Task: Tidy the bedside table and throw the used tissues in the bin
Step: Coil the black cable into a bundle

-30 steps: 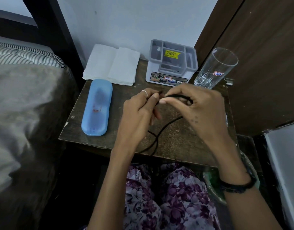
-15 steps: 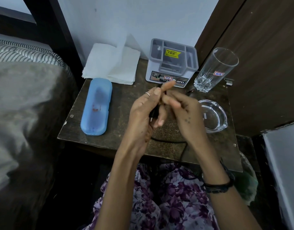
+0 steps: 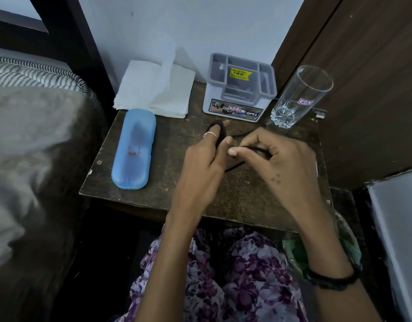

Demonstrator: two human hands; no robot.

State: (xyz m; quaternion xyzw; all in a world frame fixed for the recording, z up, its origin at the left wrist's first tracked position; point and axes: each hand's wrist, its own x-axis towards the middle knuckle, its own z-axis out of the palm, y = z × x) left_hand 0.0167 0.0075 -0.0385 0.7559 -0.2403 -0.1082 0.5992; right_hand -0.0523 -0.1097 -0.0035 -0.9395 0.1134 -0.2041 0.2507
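A thin black cable (image 3: pixel 233 167) is wound in loops around the fingers of my left hand (image 3: pixel 201 162) over the middle of the dark wooden bedside table (image 3: pixel 135 196). My right hand (image 3: pixel 278 162) pinches a free stretch of the same cable between thumb and fingertips, just right of the left hand. A stack of folded white tissues (image 3: pixel 154 91) lies at the table's back left corner. A green-lined bin (image 3: pixel 346 249) shows below the table's right front corner, partly hidden by my right forearm.
A blue plastic case (image 3: pixel 134 148) lies lengthwise on the table's left side. A grey desk organiser (image 3: pixel 241 87) stands at the back, with a tall empty glass (image 3: pixel 301 96) to its right. The bed is to the left, a wooden door to the right.
My hands have drawn apart and lowered toward the table, the right hand now over the glass ashtray that showed before. More cable is looped around my left fingers.
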